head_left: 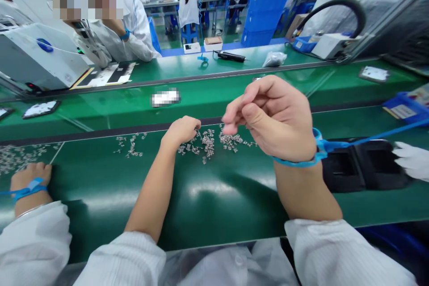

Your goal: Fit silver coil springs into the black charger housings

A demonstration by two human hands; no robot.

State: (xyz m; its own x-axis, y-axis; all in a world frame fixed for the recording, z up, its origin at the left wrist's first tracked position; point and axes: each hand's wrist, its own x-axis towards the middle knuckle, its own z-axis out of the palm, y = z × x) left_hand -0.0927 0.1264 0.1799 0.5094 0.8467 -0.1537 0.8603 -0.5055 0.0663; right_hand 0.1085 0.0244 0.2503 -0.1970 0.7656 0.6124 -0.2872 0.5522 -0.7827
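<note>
Small silvery metal pieces (207,143) lie in loose piles on the green work surface. My left hand (181,132) reaches down to the pile's back left edge, its fingers bent together. Their tips are partly hidden, so what they hold cannot be made out. Raised above the surface, my right hand (281,118) has curled fingers with the thumb drawn in against them. Anything between those fingers is hidden or too small to name. A blue wrist strap (317,147) circles my right wrist, its cord running off to the right. Another cluster of pieces (231,140) lies below my right fingertips.
At far left, a co-worker's hand (31,178) rests by more metal pieces (20,158). Right of me are a black tray (360,165), a white glove (414,158) and a blue bin (405,108). Beyond the dark ledge, a green belt (208,91) carries flat parts.
</note>
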